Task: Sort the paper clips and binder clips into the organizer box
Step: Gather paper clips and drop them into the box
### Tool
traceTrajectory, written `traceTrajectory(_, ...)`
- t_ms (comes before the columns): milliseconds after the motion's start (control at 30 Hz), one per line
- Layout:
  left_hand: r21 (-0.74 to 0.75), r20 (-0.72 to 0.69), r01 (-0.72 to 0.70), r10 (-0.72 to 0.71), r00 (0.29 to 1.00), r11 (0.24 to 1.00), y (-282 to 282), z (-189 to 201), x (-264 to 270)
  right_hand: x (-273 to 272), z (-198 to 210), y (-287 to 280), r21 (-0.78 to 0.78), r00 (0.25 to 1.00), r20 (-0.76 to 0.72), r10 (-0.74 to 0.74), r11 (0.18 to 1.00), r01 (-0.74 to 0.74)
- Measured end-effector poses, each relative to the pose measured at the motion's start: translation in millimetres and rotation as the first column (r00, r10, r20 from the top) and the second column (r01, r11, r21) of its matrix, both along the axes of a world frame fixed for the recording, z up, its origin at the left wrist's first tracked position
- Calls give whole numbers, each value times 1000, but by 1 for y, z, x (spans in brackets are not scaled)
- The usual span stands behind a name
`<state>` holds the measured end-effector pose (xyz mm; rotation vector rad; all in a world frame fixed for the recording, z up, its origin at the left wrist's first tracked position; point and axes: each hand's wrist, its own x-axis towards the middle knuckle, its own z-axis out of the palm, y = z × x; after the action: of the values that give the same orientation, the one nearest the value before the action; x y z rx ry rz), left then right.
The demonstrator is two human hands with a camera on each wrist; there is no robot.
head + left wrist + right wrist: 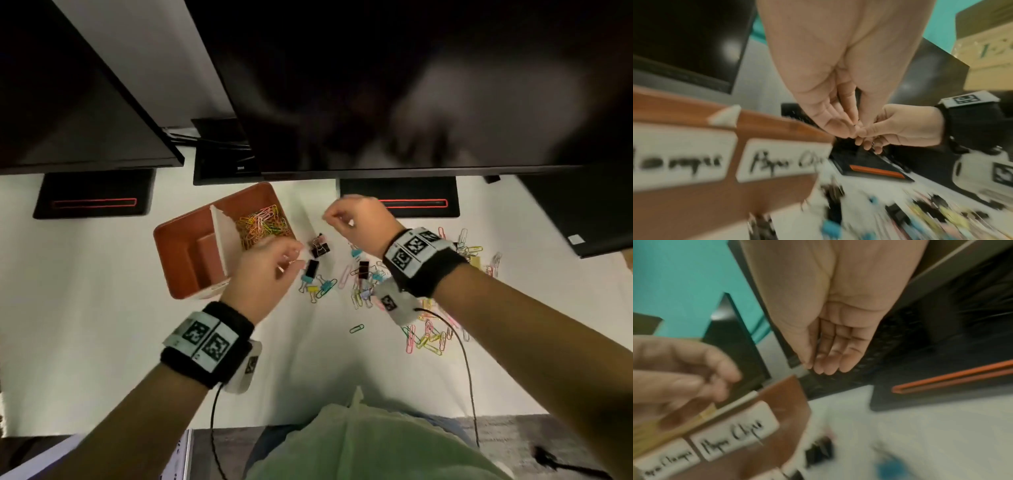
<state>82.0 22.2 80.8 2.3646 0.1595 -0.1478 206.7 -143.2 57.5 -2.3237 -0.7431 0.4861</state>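
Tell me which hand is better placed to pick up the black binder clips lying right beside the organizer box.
Left, probably. The left hand hovers at the organizer box corner, right next to the black binder clips. The right hand is raised just beyond them. Whether its fingers pinch something, I cannot tell.

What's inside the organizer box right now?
The organizer box has a white divider. The far compartment holds a heap of coloured paper clips. The near compartment shows only a raised brown block. The left hand covers the paper-clip compartment's near corner.

Black wristbands (209, 346) w/ white marker tags, cables; green shirt (376, 442).
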Motion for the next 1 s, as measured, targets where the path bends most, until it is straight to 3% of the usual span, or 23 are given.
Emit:
traceTrajectory(133, 14, -210, 145, -139, 968, 989, -33, -50, -1, -2, -24, -57, -336, 989, -146, 5, 940, -55)
traceTrajectory(200, 83, -298, 187, -154, 942, 979, -43, -69, 2, -9, -29, -67, -386, 974, -221, 53, 912, -137)
traceTrajectory(333, 181, -315, 198, -134, 940, 963, -53, -87, 8, -23, -40, -67, -416, 966, -197, 169, 878, -238)
traceTrajectory(500, 119, -281, 146, -107, 954, 982, -49, -90, 13, -22, -48, -66, -365, 972, -156, 177, 904, -223)
traceTrajectory(700, 21, -156, -48, 50, 986, 999, -41, -78, 18, 0, -44, -86, -281, 997, -76, 25, 959, -46)
traceTrajectory(833, 96, -130, -21, 34, 991, 995, -43, -76, 15, 13, -44, -92, -330, 998, 55, -6, 944, 24)
traceTrajectory(900, 118, -159, 34, -15, 987, 992, -48, -79, 10, 8, -44, -87, -265, 997, 61, 40, 964, -22)
traceTrajectory(1000, 205, -223, 135, -88, 971, 969, -55, -87, 5, -9, -45, -71, -239, 968, -124, 217, 941, -241)
